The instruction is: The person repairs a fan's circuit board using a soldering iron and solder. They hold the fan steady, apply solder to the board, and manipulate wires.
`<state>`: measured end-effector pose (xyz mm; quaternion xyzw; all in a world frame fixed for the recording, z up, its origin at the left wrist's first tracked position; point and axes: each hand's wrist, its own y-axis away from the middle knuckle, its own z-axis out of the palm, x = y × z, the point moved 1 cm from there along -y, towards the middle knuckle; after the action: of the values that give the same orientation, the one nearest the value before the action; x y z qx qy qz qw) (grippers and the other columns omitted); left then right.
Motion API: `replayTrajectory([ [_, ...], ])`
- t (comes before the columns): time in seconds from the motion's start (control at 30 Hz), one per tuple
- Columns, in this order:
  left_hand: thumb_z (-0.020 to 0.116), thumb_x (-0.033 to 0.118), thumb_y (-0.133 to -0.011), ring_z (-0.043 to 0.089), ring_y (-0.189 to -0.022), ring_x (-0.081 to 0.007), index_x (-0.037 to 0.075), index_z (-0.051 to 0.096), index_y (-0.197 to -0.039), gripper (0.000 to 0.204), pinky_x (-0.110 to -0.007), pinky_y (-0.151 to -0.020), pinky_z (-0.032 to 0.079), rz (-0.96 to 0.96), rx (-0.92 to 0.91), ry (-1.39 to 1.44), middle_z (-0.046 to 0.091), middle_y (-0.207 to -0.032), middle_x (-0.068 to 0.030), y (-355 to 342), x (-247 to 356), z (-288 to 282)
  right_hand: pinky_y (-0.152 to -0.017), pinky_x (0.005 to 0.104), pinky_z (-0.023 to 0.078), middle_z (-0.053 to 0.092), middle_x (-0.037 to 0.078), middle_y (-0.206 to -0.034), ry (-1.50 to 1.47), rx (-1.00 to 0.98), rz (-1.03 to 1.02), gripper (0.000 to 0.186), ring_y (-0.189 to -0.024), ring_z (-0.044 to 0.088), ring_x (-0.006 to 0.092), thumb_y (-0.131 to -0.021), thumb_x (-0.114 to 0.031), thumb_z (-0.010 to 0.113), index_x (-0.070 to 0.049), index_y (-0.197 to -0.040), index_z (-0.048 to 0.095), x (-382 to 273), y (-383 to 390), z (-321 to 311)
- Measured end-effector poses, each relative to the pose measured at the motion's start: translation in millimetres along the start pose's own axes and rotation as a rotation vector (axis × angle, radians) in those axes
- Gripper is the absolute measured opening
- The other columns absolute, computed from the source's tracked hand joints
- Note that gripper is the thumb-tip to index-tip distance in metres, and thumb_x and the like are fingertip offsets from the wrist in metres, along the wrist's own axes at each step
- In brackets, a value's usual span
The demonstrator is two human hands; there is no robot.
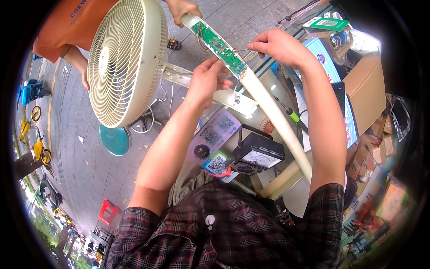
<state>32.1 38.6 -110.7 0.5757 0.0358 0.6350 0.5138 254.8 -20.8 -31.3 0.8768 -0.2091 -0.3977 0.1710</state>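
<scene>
A cream electric fan has its round grille head (130,58) at the left and a long tube-like stand (280,121) slanting down to the right. The upper end of the stand is uncovered and shows a green circuit board (218,45) with thin wires. My left hand (207,83) is at the board's lower left edge, its thumb and fingers apart. At the board's right side, my right hand (282,47) pinches a thin dark wire (243,49) between thumb and finger. Another person's hand (183,10) grips the stand's top end, and that person's other hand (85,77) rests by the grille.
A black analog multimeter (257,152) stands on the glass counter near my body, beside printed code cards (214,134). A green-handled screwdriver (292,114) lies right of the stand. Cardboard boxes (367,89) crowd the right side. A teal round stool (114,140) stands on the pavement.
</scene>
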Motion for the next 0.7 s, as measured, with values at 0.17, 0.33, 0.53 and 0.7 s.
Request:
replayTrajectory([
  [0.17, 0.055, 0.022, -0.105, 0.064, -0.072, -0.0162, -0.002, 0.053, -0.135, 0.039, -0.027, -0.064, 0.054, -0.016, -0.052, -0.007, 0.064, -0.109, -0.0094, -5, 1, 3, -0.066, 0.0328, 0.048, 0.068, 0.005, -0.073, -0.048, -0.011, 0.016, 0.036, -0.068, 0.059, 0.0151, -0.091, -0.035, 0.069, 0.000, -0.090, 0.075, 10, -1, 1],
  [0.33, 0.052, 0.022, -0.106, 0.065, -0.072, -0.0167, -0.005, 0.052, -0.134, 0.039, -0.028, -0.064, 0.053, 0.010, -0.081, -0.086, 0.064, -0.106, -0.0088, -12, 4, 3, -0.054, 0.0291, 0.038, 0.064, 0.000, -0.071, -0.194, -0.111, 0.122, 0.031, -0.059, 0.048, 0.0087, -0.092, -0.034, 0.070, -0.004, -0.083, 0.074, 24, -11, -3],
  [0.53, 0.052, 0.024, -0.106, 0.065, -0.071, -0.0153, -0.006, 0.048, -0.137, 0.043, -0.028, -0.063, 0.052, 0.023, -0.081, -0.062, 0.064, -0.108, -0.0094, -8, 1, 1, -0.046, 0.0236, 0.026, 0.058, -0.005, -0.069, -0.390, -0.222, 0.214, 0.027, -0.054, 0.037, 0.0029, -0.093, -0.033, 0.070, -0.010, -0.081, 0.070, 37, -19, -9],
  [0.7, 0.051, 0.023, -0.107, 0.066, -0.071, -0.0147, -0.005, 0.047, -0.138, 0.042, -0.027, -0.064, 0.053, 0.008, -0.096, 0.026, 0.065, -0.117, -0.0109, -5, 4, -1, -0.045, 0.0226, 0.026, 0.056, -0.006, -0.067, -0.362, -0.196, 0.296, 0.028, -0.052, 0.036, 0.0021, -0.095, -0.034, 0.068, -0.009, -0.084, 0.071, 27, -13, -18],
])
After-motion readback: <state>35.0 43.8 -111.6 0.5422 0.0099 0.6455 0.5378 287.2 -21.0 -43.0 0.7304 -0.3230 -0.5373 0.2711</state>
